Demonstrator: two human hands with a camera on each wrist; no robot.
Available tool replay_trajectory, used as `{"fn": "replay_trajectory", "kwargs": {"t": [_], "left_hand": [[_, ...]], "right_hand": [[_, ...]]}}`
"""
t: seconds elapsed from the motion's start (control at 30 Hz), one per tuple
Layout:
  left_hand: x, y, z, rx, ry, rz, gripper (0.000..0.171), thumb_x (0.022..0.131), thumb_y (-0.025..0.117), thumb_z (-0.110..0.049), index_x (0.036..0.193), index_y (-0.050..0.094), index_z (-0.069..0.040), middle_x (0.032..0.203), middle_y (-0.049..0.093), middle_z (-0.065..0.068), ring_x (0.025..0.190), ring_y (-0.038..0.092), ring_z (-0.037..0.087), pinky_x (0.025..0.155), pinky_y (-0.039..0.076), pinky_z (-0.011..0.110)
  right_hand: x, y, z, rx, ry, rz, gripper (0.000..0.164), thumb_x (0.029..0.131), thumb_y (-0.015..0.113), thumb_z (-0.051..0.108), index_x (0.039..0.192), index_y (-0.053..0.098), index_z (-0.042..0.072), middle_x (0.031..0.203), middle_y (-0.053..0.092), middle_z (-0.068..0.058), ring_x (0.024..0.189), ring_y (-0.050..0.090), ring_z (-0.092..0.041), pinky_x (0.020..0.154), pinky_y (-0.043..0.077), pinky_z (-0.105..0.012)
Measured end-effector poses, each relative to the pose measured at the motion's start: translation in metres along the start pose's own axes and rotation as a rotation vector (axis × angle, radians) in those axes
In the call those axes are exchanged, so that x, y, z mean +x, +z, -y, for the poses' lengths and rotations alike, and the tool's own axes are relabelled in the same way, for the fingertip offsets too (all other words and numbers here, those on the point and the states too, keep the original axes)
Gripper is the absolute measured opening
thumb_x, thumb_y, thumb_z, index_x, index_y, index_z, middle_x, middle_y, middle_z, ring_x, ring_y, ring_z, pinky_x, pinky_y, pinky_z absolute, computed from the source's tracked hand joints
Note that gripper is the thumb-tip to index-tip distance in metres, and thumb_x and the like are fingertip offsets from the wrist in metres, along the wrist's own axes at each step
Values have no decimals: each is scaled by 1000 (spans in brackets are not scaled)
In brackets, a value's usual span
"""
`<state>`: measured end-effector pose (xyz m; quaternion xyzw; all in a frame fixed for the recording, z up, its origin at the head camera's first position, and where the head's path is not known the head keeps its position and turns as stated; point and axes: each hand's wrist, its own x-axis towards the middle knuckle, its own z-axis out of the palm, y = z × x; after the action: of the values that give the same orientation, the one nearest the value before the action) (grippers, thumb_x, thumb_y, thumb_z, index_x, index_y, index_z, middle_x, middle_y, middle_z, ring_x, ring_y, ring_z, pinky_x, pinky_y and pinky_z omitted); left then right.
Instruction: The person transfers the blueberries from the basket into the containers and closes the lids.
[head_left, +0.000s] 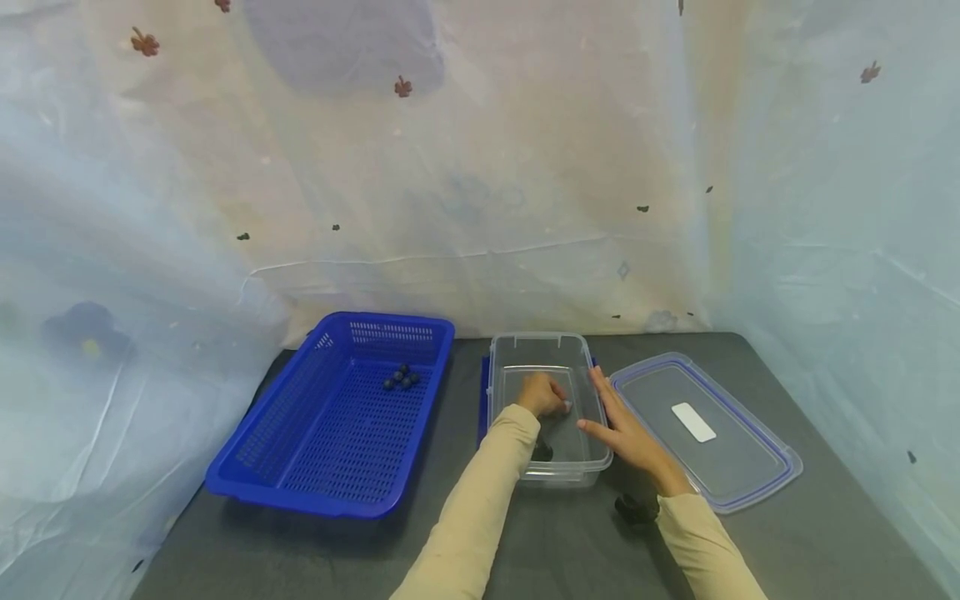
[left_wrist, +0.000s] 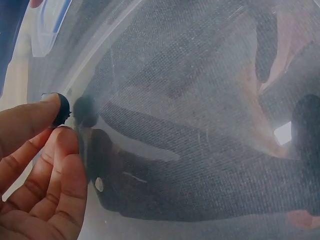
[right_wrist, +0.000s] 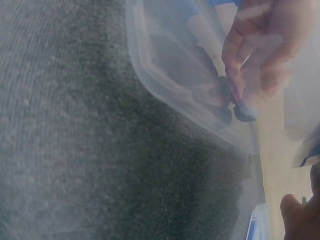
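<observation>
My left hand (head_left: 542, 394) reaches down into a clear plastic container (head_left: 562, 479). Between thumb and fingertips it pinches a dark blueberry (left_wrist: 63, 110), close to the container's bottom in the left wrist view. Through the clear wall in the right wrist view, the same blueberry (right_wrist: 244, 113) shows at the fingertips. My right hand (head_left: 628, 429) rests along the container's right side with fingers extended and thumb apart. Several more blueberries (head_left: 401, 377) lie together in the blue slotted basket (head_left: 330, 503) to the left.
A clear lid (head_left: 738, 433) with a blue seal and a white label lies on the grey tabletop (head_left: 772, 392), right of the container. Something flat and blue (head_left: 483, 396) shows beneath the container. A patterned curtain (head_left: 510, 167) hangs behind the table and down both sides.
</observation>
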<state>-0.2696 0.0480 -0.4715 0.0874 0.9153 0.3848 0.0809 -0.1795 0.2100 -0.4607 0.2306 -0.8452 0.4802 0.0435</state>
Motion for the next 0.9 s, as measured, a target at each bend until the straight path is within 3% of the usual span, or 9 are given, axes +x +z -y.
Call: {"fn": "replay_trajectory", "kwargs": {"t": [0.1, 0.23, 0.5, 0.73, 0.9], "left_hand": [[-1, -3, -1, -14, -25, 19, 13, 69, 85, -3, 76, 75, -5, 67, 63, 0, 60, 56, 13, 54, 46, 21], [-2, -8, -1, -38, -56, 30, 13, 69, 84, -2, 78, 75, -5, 71, 63, 1, 61, 56, 13, 55, 46, 21], [-2, -16, -2, -13, 19, 11, 11, 73, 82, -7, 83, 77, -6, 77, 69, 0, 66, 60, 12, 60, 48, 22], [0, -27, -7, -205, 51, 50, 13, 76, 80, -4, 88, 75, -1, 74, 69, 4, 62, 63, 14, 59, 52, 24], [0, -37, -13, -255, 52, 65, 14, 79, 79, -8, 92, 75, -3, 77, 69, 3, 64, 63, 12, 59, 53, 25]], "right_hand": [[0, -1, 2, 10, 5, 4, 80, 89, 62, 3, 149, 11, -12, 154, 2, -33, 139, -3, -53, 104, 4, -70], [1, 2, -15, -18, -5, -9, 82, 90, 63, 7, 151, 11, -6, 156, 3, -28, 141, -1, -49, 105, 6, -68], [2, 4, -33, -14, -31, -17, 83, 92, 65, 19, 153, 12, -1, 158, 3, -24, 142, -2, -45, 105, 6, -68], [0, 3, -30, -15, -15, -9, 83, 93, 63, 20, 154, 10, 0, 158, 2, -24, 142, -2, -44, 105, 5, -68], [0, 3, -29, -13, -13, -8, 83, 92, 64, 18, 154, 11, 0, 159, 2, -23, 143, -2, -44, 105, 5, -69]]}}
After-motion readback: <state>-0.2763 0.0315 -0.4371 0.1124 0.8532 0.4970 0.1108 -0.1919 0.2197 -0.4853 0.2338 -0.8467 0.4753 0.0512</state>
